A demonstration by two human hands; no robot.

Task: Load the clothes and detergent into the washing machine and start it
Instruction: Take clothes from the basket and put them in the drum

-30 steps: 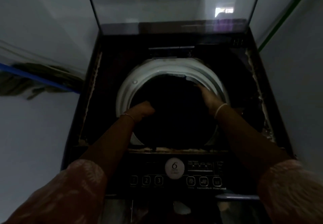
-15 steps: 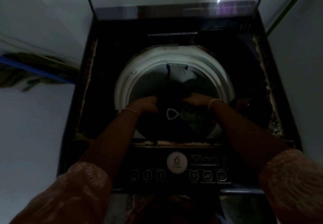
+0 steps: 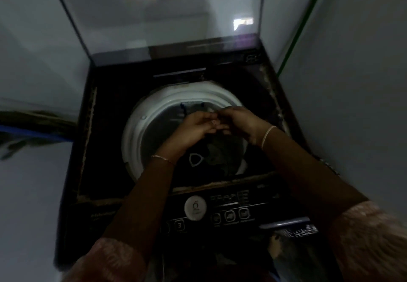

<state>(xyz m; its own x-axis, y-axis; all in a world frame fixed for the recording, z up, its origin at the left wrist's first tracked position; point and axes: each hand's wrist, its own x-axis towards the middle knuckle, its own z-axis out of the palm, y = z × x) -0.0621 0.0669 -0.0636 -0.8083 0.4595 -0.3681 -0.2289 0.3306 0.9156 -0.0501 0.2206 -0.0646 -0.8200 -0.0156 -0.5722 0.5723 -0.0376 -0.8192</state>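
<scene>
Hands: left hand [image 3: 193,127] and right hand [image 3: 240,121] meet fingertip to fingertip over the drum [image 3: 141,132]; perhaps pinching something small, too dim to tell.
Clothes [image 3: 220,149]: dark heap lying inside the drum.
Tip: stay above the opening so anything dropped lands on the load.

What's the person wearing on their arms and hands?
No gloves on the left hand or the right hand, and the forearms are uncovered. The left sleeve and right sleeve are pale pink with a faint pattern. The left bangle is thin; the right bangle is paler and thicker. Rings: too dim to tell.
</scene>
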